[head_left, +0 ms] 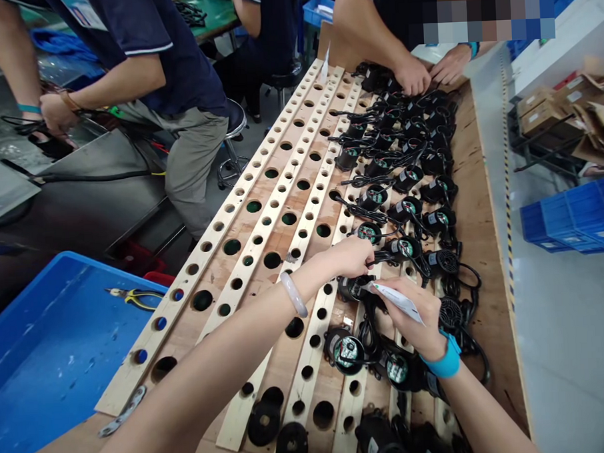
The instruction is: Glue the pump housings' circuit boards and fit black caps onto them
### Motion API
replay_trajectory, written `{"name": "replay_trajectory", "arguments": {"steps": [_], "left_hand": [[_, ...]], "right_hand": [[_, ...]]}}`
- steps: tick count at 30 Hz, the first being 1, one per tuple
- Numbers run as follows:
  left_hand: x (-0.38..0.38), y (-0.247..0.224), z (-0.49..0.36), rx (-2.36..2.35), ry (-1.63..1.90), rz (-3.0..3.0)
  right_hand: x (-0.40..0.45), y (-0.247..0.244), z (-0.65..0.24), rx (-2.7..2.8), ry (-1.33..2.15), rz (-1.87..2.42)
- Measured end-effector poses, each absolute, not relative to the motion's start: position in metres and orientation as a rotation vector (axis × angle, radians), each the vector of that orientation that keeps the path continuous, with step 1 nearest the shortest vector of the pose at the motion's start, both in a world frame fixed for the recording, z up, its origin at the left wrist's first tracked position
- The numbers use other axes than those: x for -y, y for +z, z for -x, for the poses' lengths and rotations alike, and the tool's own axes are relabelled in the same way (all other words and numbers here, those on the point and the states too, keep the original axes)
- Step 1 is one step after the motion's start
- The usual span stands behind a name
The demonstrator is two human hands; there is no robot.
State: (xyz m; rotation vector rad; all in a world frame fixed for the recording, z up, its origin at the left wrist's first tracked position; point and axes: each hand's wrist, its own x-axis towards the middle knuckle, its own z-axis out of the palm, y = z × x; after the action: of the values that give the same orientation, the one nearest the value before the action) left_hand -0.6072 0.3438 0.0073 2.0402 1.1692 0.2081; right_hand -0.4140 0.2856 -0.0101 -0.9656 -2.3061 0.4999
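Observation:
My right hand, with a blue band at the wrist, is closed around a white tube. The tube's tip points into a black round housing on the wooden rack. My left hand, a pale bangle on its wrist, is closed at the upper edge of the same housing; what its fingers pinch is too small to make out. Nearer me sits an open housing with a green circuit board. Several more housings with black cables stand in rows beyond my hands.
A blue tray lies at the left, with yellow-handled pliers at its edge. A metal wrench rests at the rack's corner. Another person's hands work at the far end; a person stands at left. Blue crates are at right.

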Motion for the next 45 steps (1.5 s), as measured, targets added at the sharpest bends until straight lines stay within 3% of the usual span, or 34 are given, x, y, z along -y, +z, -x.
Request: {"name": "replay_trajectory", "arguments": {"steps": [5, 10, 14, 21, 31, 39, 45], "left_hand": [[-0.346, 0.0, 0.605, -1.175, 0.243, -2.012], [-0.334, -0.008, 0.606, -1.213, 0.34, -1.947], [-0.316, -0.015, 0.61, -1.269, 0.479, -1.843], [-0.313, -0.043, 0.626, -1.603, 0.718, -1.612], [-0.362, -0.018, 0.602, -1.703, 0.581, -1.971], [-0.401, 0.002, 0.586, -1.547, 0.209, -2.208], [-0.408, 0.001, 0.588, -1.646, 0.133, -2.146]], "right_hand": [[-0.286, -0.012, 0.413, 2.25, 0.571, 1.014], [-0.286, -0.01, 0.414, 1.525, 0.88, 1.383], [-0.299, -0.002, 0.412, 1.069, 1.124, 1.281], [-0.35, -0.002, 0.425, 1.172, 0.879, 1.296], [-0.352, 0.019, 0.436, 0.699, 1.24, 1.145], [-0.329, 0.015, 0.406, 0.462, 1.332, 1.151], [-0.33, 0.022, 0.402, 0.311, 1.42, 1.075]]}}
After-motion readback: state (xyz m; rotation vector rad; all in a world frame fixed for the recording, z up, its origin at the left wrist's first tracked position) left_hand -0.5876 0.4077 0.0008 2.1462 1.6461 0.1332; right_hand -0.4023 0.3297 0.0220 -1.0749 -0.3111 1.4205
